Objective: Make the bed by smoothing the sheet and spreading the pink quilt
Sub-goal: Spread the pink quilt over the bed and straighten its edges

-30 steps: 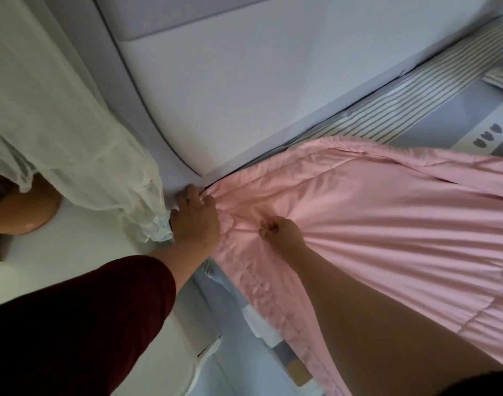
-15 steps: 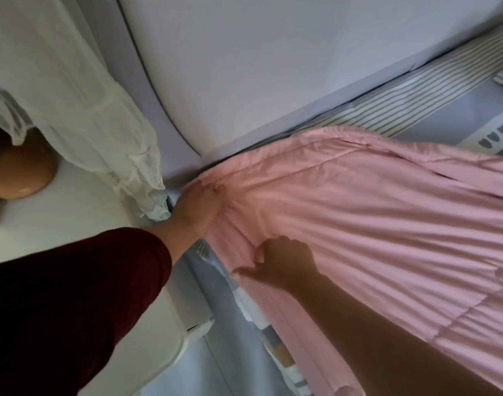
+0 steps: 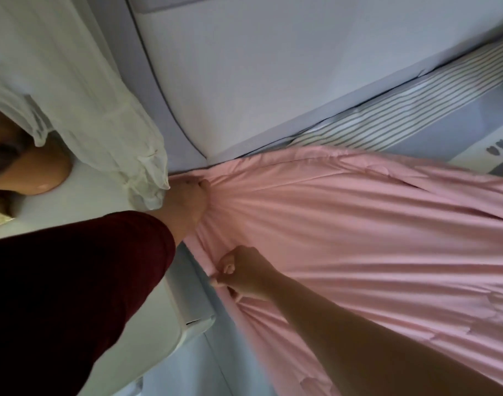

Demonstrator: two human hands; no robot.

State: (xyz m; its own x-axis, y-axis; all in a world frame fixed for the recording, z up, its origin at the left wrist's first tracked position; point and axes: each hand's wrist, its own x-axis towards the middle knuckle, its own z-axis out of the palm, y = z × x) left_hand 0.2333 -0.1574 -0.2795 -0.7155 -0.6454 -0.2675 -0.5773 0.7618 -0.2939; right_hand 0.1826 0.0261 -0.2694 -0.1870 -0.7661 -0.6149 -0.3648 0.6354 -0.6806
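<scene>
Pink quilt (image 3: 358,238) corner gathered in left hand (image 3: 187,202) curled fingers, right hand (image 3: 246,272) fingers pinching its edge

I see the white curtain (image 3: 81,110) crowding the head corner of the bed (image 3: 433,138), the headboard (image 3: 273,67) walling it behind; open room lies rightward over the pink quilt (image 3: 358,238).

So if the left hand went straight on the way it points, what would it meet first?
Probably the lower corner of the white headboard, just beyond the pink quilt corner the left hand grips. Depth is hard to judge from this view.
</scene>
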